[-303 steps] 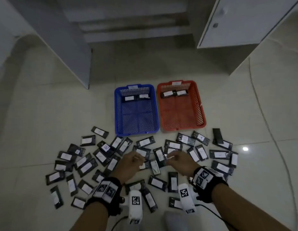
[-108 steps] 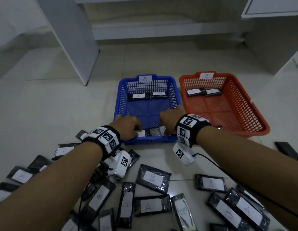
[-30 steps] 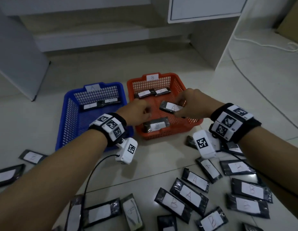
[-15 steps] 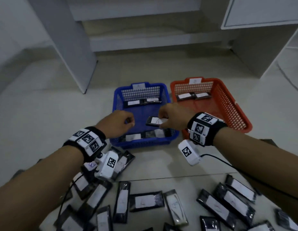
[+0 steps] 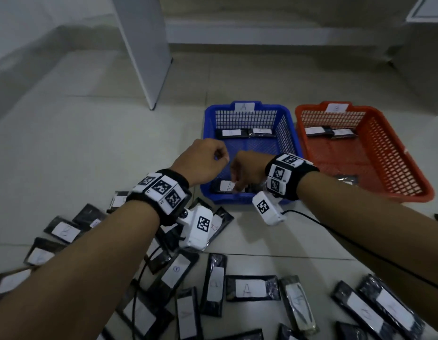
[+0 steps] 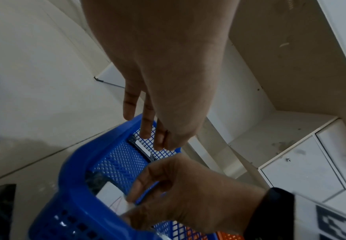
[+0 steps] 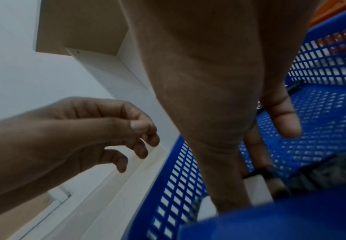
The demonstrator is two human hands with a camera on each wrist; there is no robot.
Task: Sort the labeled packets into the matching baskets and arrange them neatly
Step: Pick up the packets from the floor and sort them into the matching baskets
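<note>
Both forearms are reaching forward from the bottom of the head view toward the near end of the blue basket (image 5: 247, 111), which is tagged A and sitting on the tiled floor (image 5: 90, 143). The left hand (image 5: 203, 163) is hovering just above the basket's near left corner, wrist raised, its fingers loosely curled with the thumb resting against the forefinger; its grip is released and holding nothing, as the right wrist view confirms. The right hand (image 5: 247, 170) is angling downward into the basket, fingers pointing at the floor of it. Its fingertips (image 5: 233, 188) are pressing on the white label of a packet marked A (image 5: 224, 186) lying flat against the near wall; whether the grip is pinching that packet or only touching it, I cannot tell. Two more packets are lying side by side at the far end of the blue basket. The orange basket (image 5: 394, 153), tagged B, is standing just to the right, with packets at its far end. Many loose packets (image 5: 249, 288) are lying scattered on the floor beneath the arms.
</note>
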